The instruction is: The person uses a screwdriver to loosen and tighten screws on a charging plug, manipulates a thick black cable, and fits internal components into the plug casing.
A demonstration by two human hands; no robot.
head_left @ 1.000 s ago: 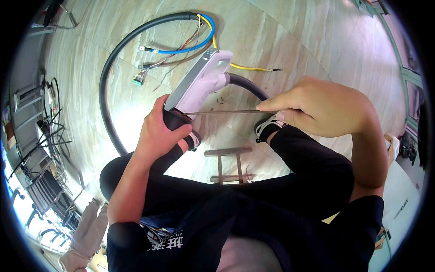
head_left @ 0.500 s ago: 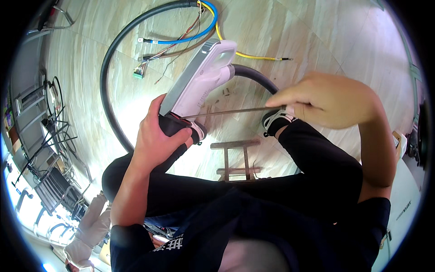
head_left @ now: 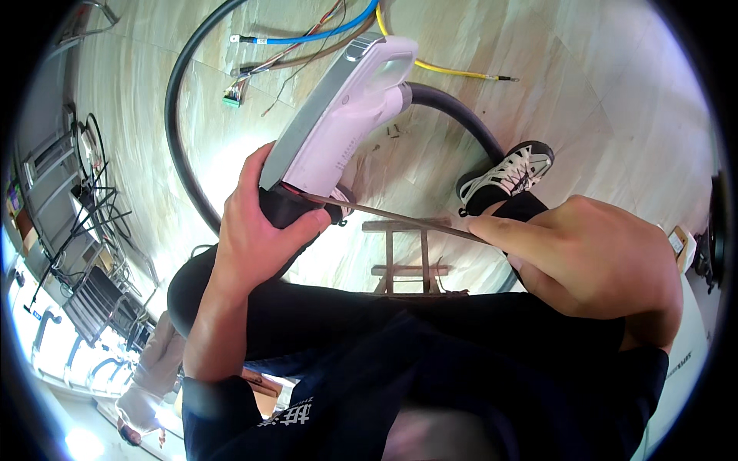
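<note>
A seated person's left hand (head_left: 257, 227) is wrapped around the black end piece (head_left: 284, 209) of a white-and-grey handled connector (head_left: 330, 127), thumb on one side and fingers on the other, closed against it. The connector slants away between the person's legs, its looped handle at the far end and its near end in that hand. The right hand (head_left: 584, 257) is closed, thumb and bent forefinger pinching one end of a thin brown strip (head_left: 384, 211). The strip runs straight from a red edge at the connector's near end to those fingers, leaving a wide span between the two hands. It crosses my view of a wooden frame (head_left: 406, 226) standing between the legs; whether they touch, I cannot tell.

On the left, a thick black cable (head_left: 175, 115) curves around the connector. Beyond lie a blue wire (head_left: 307, 38), a green plug (head_left: 232, 98) and a yellow wire (head_left: 453, 71). The right shoe (head_left: 515, 173) bounds the space ahead of the right hand, and dark trousers (head_left: 346, 315) bound the near side. Pale floor (head_left: 592, 115) stretches off to the far right.
</note>
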